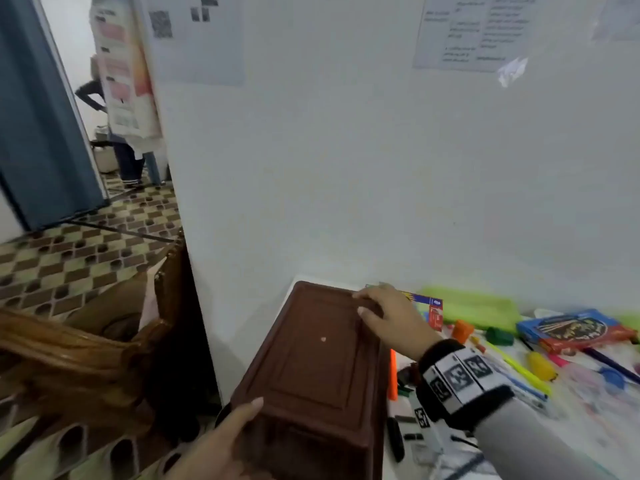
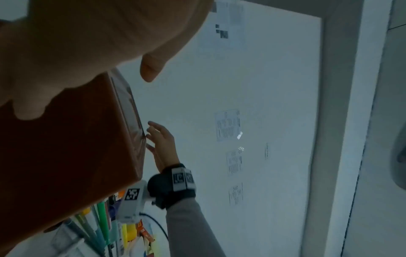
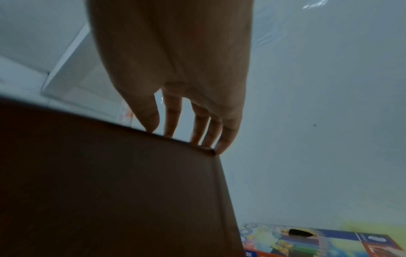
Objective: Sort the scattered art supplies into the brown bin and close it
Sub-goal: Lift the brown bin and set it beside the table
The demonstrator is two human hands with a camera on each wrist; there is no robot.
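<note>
**Both hands on the brown bin at the table's left end**

We see the bin [image 1: 311, 368] at the left end of a white table [image 1: 588, 410], close to the wall: a smooth, rigid brown box, rectangular, its upward face moulded with a raised border and a sunken panel. A small pale speck sits near the middle of that panel. Whether that face is a lid or a base we cannot tell.

Our left hand [image 1: 225, 441] wraps the near corner, thumb laid on top, fingers curled down the side as the left wrist view shows. Our right hand [image 1: 388, 317] lies on the far right corner with fingers nearly straight, tips pressing the edge; the right wrist view shows them lined along the rim. A dark strap with black-and-white markers rings the right wrist.

Right of the bin the supplies lie scattered: a flat printed pencil box [image 1: 426, 306], partly hidden behind the right hand, a blue and red box [image 1: 575, 329], a green pouch [image 1: 474, 306], a yellow pen [image 1: 516, 365], and small orange and green pieces too blurred to name. The bin's near end is cut off by the frame. Carved wooden furniture [image 1: 86, 341] stands to the left.
</note>
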